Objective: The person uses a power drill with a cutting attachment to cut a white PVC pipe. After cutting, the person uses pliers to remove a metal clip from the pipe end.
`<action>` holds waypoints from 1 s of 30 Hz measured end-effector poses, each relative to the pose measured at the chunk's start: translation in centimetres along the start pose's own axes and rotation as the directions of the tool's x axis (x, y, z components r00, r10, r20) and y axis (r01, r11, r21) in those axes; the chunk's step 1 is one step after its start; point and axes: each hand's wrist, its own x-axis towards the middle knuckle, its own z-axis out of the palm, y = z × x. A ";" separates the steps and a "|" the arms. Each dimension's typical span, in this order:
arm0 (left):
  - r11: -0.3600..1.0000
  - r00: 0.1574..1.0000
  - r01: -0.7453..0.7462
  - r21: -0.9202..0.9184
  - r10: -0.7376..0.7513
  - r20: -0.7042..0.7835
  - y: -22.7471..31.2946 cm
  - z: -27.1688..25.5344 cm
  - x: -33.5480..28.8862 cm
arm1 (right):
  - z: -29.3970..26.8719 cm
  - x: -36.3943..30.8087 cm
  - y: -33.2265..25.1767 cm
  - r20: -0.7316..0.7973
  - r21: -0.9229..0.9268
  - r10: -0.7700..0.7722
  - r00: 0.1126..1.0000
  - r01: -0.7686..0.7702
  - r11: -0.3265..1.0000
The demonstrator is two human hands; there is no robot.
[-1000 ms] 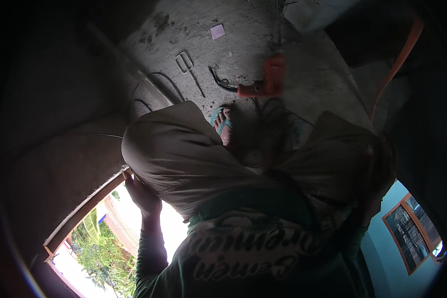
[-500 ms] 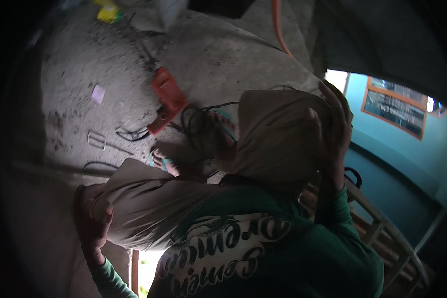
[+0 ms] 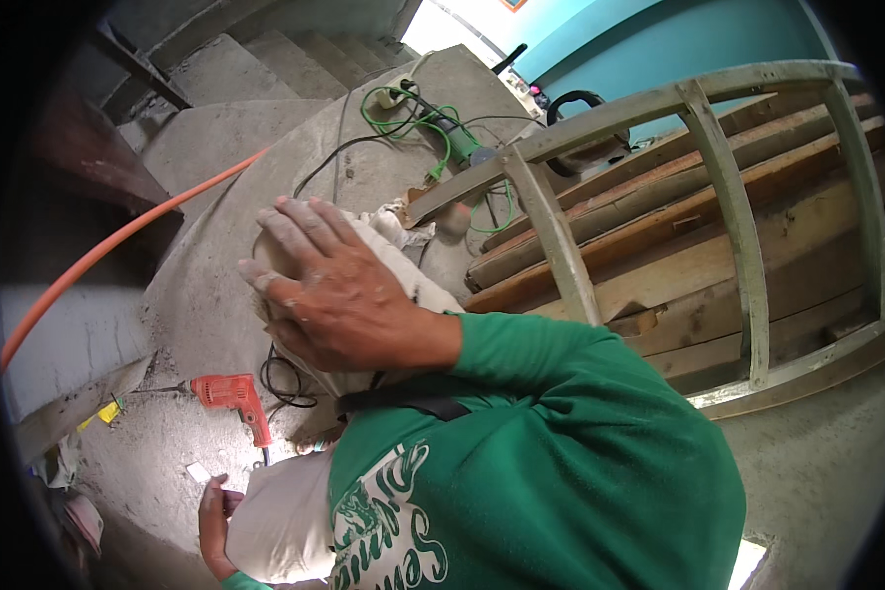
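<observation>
My right hand (image 3: 339, 295) lies on my right knee, palm down, fingers stretched out over the pale trouser cloth (image 3: 413, 275). It holds nothing, and pale dust coats the fingertips. Low at the left, my left hand (image 3: 216, 521) rests at my left knee (image 3: 280, 516). Its visible fingers are extended and hold nothing; part of the hand is hidden. Between and beyond my knees, a red power drill (image 3: 228, 391) lies on the concrete floor, its long bit pointing left. The drill's dark cord (image 3: 283, 382) loops close to my right leg. Neither hand touches the drill.
A green angle grinder (image 3: 450, 126) with a tangled green cord lies past my right knee. Right of it, a metal railing frame (image 3: 737, 206) stands before stacked wooden planks (image 3: 649, 256). An orange hose (image 3: 118, 241) arcs across the left. Concrete steps (image 3: 315, 59) rise at the back.
The view has swung to the right, bringing the grinder, steps and planks into sight. My right hand has flattened over the knee; the left stays by the other knee. The drill still lies on the floor.
</observation>
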 end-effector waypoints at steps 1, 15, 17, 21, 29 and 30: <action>0.996 0.998 0.016 -0.083 -0.021 -0.060 0.2 -0.1 0.0 | -0.2 0.0 0.3 -0.010 0.005 0.017 1.000 -0.017 1.000; 0.953 0.958 0.286 0.102 -0.284 -0.033 7.1 -3.6 4.7 | -10.3 -8.4 11.7 -0.205 0.404 0.323 0.924 -0.221 0.888; 0.946 0.950 0.311 0.096 -0.309 -0.039 7.2 -4.5 6.1 | -15.8 -9.8 14.2 -0.293 0.255 0.354 0.888 -0.284 0.924; 0.947 0.954 0.300 0.117 -0.299 -0.029 8.4 -5.8 9.0 | -23.0 -11.9 13.1 -0.259 0.659 0.832 0.491 -0.540 0.523; 0.965 0.965 0.257 0.044 -0.259 0.042 12.0 -5.0 11.5 | -25.4 -18.8 13.1 -0.199 0.287 0.559 0.805 -0.498 0.819; 0.965 0.966 0.258 0.051 -0.259 0.026 12.3 -4.7 11.5 | -25.5 -19.5 13.1 -0.197 0.298 0.590 0.783 -0.525 0.797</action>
